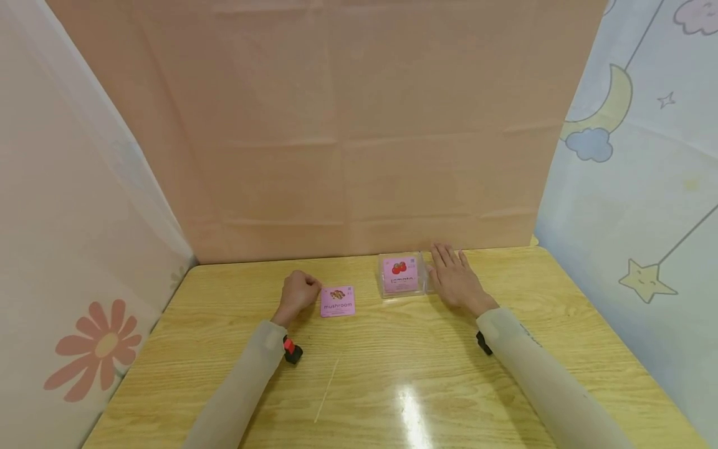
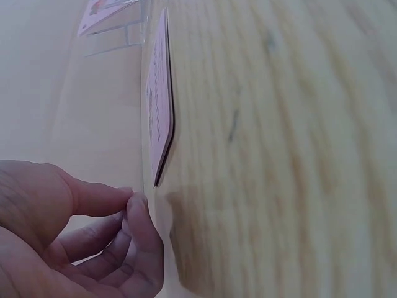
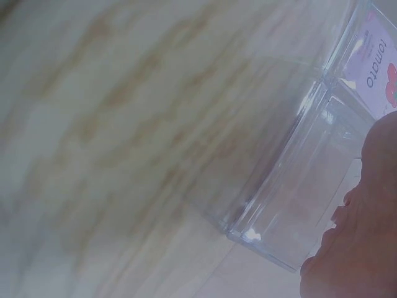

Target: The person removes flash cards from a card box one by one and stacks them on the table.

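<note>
Mushroom card (image 1: pixel 338 301) lies face up on the wooden table (image 1: pixel 381 368), at the lower centre of my head view.

From my station I see the left hand (image 1: pixel 299 291) just left of the card, fingers curled, thumb tip brought narrowly against the forefinger; in the left wrist view the card's edge runs down the upper left half, ending just beside those tips, and I cannot tell whether they touch its corner. Right of centre in the head view, a clear box (image 3: pixel 298 192) holds a tomato card (image 1: pixel 400 274). Along its right side the right hand (image 1: pixel 457 280) lies palm down, fingers straight and slightly apart; whether its thumb touches the plastic, I cannot tell.
</note>
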`<state>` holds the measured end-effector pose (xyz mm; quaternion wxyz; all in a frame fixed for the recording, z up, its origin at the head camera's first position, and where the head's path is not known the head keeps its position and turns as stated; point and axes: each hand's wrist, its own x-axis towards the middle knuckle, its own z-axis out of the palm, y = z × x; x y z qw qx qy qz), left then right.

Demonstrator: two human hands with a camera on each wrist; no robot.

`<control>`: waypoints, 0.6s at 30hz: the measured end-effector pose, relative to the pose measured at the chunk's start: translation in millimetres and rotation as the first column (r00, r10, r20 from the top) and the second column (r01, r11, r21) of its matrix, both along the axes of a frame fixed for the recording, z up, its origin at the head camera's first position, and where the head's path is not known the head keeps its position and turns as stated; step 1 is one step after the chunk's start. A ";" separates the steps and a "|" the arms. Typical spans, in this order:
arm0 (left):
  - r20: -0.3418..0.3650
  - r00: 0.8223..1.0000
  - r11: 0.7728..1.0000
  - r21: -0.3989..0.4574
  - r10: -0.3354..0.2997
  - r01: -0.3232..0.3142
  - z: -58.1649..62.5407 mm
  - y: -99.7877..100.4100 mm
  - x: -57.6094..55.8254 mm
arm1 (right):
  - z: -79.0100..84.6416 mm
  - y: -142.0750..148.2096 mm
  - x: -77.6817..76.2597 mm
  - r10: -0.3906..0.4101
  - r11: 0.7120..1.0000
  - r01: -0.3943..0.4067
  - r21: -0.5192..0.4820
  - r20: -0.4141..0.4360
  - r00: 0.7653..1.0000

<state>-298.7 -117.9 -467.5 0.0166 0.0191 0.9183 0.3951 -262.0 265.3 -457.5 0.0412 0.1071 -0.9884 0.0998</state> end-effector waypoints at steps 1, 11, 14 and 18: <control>0.000 1.000 1.000 0.006 0.002 -0.002 -0.1 -0.1 0.0 | -0.3 -0.1 -0.2 0.000 1.000 0.000 0.003 -0.001 1.000; -0.052 0.998 0.995 0.089 -0.034 0.039 -1.4 3.7 -1.1 | -1.0 0.8 1.3 -0.005 1.000 0.005 0.006 -0.003 1.000; -0.066 0.997 0.993 0.111 -0.040 0.047 -1.5 5.2 -1.4 | -1.1 0.5 0.9 -0.002 1.000 0.002 0.002 -0.006 1.000; -0.084 0.995 0.991 0.118 -0.053 0.063 -0.4 10.1 -2.0 | -0.7 1.3 0.3 0.000 1.000 0.000 0.004 -0.009 1.000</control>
